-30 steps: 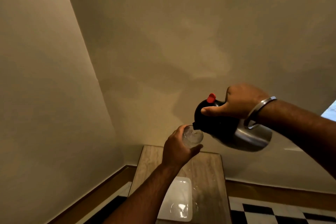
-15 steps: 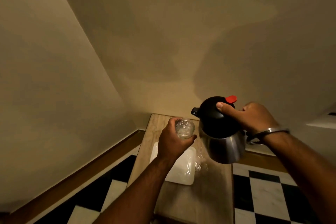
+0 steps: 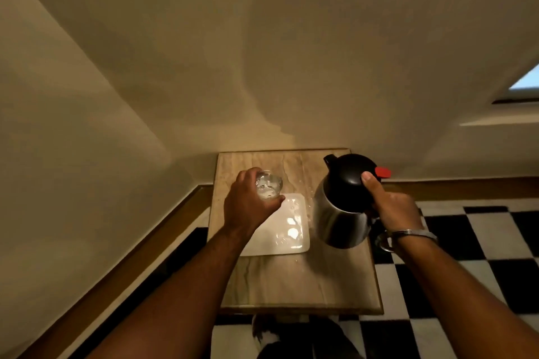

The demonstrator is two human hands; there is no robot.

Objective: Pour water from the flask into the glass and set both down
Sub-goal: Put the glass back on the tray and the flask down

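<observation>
- Head view, nearest first: both forearms reach out over a small wooden table [image 3: 291, 285], which stands on a black-and-white checkered floor [image 3: 466, 242].
- At about 11 o'clock the left hand [image 3: 248, 207] is wrapped around the glass [image 3: 269, 185], held above the table; something clear glints inside.
- At 1 o'clock the right hand [image 3: 390, 210] is clenched on the flask [image 3: 345, 210] by its handle, thumb on the black lid; it looks upright, clear of the glass.
- Judging by this, pouring seems over and setting down is in hand; next calls for lowering each onto bare wood.
- A white tray [image 3: 288, 236] lies between and below them, taking the middle; the wall sits close behind at 12 o'clock.
</observation>
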